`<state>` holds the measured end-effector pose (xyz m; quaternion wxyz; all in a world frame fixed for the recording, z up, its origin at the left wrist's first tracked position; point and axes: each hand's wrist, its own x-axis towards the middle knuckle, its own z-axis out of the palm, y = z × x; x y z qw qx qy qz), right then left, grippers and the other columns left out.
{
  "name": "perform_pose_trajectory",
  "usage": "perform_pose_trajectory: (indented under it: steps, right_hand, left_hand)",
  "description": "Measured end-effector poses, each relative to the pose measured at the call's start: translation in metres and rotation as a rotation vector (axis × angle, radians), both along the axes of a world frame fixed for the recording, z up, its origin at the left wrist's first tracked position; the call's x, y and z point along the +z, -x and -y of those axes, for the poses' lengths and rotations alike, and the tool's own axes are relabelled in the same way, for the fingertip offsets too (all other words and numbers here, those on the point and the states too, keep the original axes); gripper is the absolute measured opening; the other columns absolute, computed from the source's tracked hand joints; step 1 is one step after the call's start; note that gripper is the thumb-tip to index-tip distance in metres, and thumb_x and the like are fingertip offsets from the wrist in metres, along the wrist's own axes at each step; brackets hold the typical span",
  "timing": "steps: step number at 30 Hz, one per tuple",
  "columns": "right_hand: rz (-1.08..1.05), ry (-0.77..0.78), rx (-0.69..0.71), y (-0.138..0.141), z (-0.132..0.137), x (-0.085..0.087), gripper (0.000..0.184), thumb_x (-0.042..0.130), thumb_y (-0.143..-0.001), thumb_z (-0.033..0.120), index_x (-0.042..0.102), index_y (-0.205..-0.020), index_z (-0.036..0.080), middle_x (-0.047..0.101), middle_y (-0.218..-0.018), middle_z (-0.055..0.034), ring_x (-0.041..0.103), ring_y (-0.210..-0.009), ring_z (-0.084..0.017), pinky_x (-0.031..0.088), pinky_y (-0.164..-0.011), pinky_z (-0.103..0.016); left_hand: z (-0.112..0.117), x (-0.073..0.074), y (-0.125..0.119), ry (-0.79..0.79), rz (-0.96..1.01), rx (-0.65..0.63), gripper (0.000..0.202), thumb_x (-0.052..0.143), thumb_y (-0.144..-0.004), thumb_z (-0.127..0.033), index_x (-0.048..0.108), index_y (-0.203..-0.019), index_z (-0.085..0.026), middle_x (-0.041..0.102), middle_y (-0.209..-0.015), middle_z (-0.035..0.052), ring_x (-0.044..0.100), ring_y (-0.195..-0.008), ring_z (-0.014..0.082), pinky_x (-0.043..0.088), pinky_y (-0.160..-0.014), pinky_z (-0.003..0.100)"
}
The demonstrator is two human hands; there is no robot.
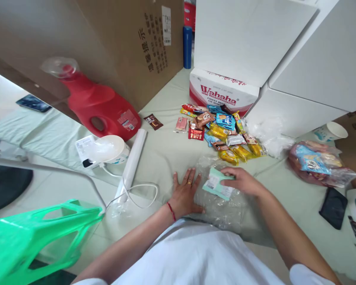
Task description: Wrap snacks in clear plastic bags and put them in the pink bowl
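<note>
While your right grip (pixel 242 181) pinches the pale green packet (pixel 216 184) just over crinkled clear plastic (pixel 222 215), the loose film could snag or slide, since your left grip (pixel 184 197) merely lies flat, fingers spread, grasping nothing. Beyond your right grip, wrapped snacks (pixel 224 132) crowd the desk (pixel 163 148), hindering forward reach; left of your left grip loops a white cable (pixel 158 191).

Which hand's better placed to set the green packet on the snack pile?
Probably the right hand: it grips the green packet and is nearer the snack pile. The left hand lies spread palm-down, holding nothing visible.
</note>
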<state>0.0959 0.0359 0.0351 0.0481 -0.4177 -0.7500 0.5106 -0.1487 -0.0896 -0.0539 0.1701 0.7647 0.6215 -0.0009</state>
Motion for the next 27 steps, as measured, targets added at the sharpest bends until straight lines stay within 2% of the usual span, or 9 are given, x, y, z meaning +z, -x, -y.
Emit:
perform_pose_trajectory:
  steps: [3, 6, 9, 10, 12, 15, 18, 22, 27]
  right_hand:
    - [0.416, -0.318, 0.071, 0.023, 0.007, -0.009, 0.035, 0.071, -0.088, 0.033, 0.072, -0.121, 0.020, 0.070, -0.120, -0.0118, 0.062, -0.113, -0.029, 0.050, -0.087, -0.035]
    - [0.572, -0.573, 0.076, 0.024, -0.020, 0.008, 0.035, 0.062, -0.095, 0.037, 0.070, -0.126, 0.024, 0.068, -0.125, -0.0114, 0.059, -0.116, -0.030, 0.048, -0.085, -0.034]
    - [0.586, -0.794, -0.024, 0.018, -0.082, 0.027, 0.036, 0.045, -0.101, 0.028, 0.071, -0.125, 0.022, 0.070, -0.115, -0.0128, 0.059, -0.111, -0.030, 0.047, -0.086, -0.036]
    - [0.589, -0.879, -0.032, 0.018, -0.108, 0.029, 0.038, 0.044, -0.100, 0.023, 0.070, -0.127, 0.019, 0.069, -0.118, -0.0147, 0.056, -0.116, -0.032, 0.047, -0.089, -0.038]
    - [0.557, -0.993, 0.065, 0.020, -0.159, 0.026, 0.047, 0.049, -0.094, 0.018, 0.062, -0.139, 0.015, 0.061, -0.137, -0.0160, 0.046, -0.130, -0.034, 0.045, -0.100, -0.041]
    - [0.574, -0.999, 0.247, 0.029, -0.215, 0.010, 0.072, 0.065, -0.083, 0.023, 0.048, -0.151, 0.008, 0.050, -0.151, -0.0198, 0.044, -0.133, -0.037, 0.041, -0.108, -0.045]
    - [0.616, -0.975, 0.296, 0.034, -0.241, -0.005, 0.080, 0.070, -0.078, 0.028, 0.047, -0.151, 0.007, 0.051, -0.147, -0.0236, 0.050, -0.125, -0.039, 0.044, -0.104, -0.049]
    - [0.540, -0.906, 0.281, 0.030, -0.247, -0.011, 0.068, 0.064, -0.082, 0.026, 0.053, -0.147, 0.013, 0.057, -0.144, -0.0189, 0.055, -0.121, -0.035, 0.047, -0.103, -0.046]
    - [0.440, -0.858, 0.077, 0.031, -0.241, -0.005, 0.050, 0.052, -0.091, 0.024, 0.059, -0.140, 0.014, 0.065, -0.132, -0.0161, 0.057, -0.118, -0.029, 0.046, -0.106, -0.044]
  left_hand:
    - [0.003, 0.001, 0.000, -0.014, 0.003, 0.012, 0.137, 0.070, -0.056, -0.089, 0.023, -0.166, -0.023, 0.008, -0.173, 0.0192, 0.009, -0.159, 0.0469, -0.007, -0.118, 0.078]
    - [0.004, 0.001, 0.000, -0.015, 0.029, 0.011, 0.137, 0.070, -0.056, -0.089, 0.023, -0.166, -0.022, 0.008, -0.173, 0.0195, 0.010, -0.159, 0.0471, -0.007, -0.118, 0.079]
    - [0.005, 0.001, 0.001, 0.000, 0.053, 0.013, 0.137, 0.071, -0.056, -0.089, 0.023, -0.166, -0.022, 0.007, -0.173, 0.0198, 0.011, -0.158, 0.0468, -0.010, -0.117, 0.079]
    - [0.004, 0.001, 0.001, 0.005, 0.059, 0.015, 0.137, 0.071, -0.056, -0.089, 0.023, -0.166, -0.022, 0.007, -0.173, 0.0198, 0.011, -0.158, 0.0466, -0.011, -0.117, 0.079]
    - [0.004, 0.001, 0.001, 0.014, 0.070, 0.016, 0.137, 0.070, -0.057, -0.090, 0.022, -0.166, -0.022, 0.007, -0.173, 0.0194, 0.011, -0.159, 0.0461, -0.013, -0.117, 0.078]
    - [0.005, 0.001, 0.001, 0.017, 0.073, 0.020, 0.136, 0.070, -0.057, -0.090, 0.022, -0.166, -0.025, 0.008, -0.174, 0.0181, 0.010, -0.159, 0.0444, -0.015, -0.119, 0.075]
    - [0.005, 0.002, 0.001, 0.018, 0.071, 0.029, 0.135, 0.071, -0.057, -0.089, 0.021, -0.166, -0.026, 0.007, -0.174, 0.0167, 0.009, -0.160, 0.0436, -0.015, -0.119, 0.075]
    - [0.006, 0.004, 0.000, 0.033, 0.068, 0.023, 0.135, 0.074, -0.057, -0.086, 0.021, -0.166, -0.025, 0.007, -0.174, 0.0169, 0.006, -0.159, 0.0459, -0.013, -0.118, 0.078]
    - [0.008, 0.000, 0.001, 0.028, 0.037, 0.018, 0.135, 0.075, -0.057, -0.084, 0.020, -0.166, -0.024, 0.006, -0.174, 0.0168, 0.005, -0.159, 0.0454, -0.010, -0.119, 0.077]
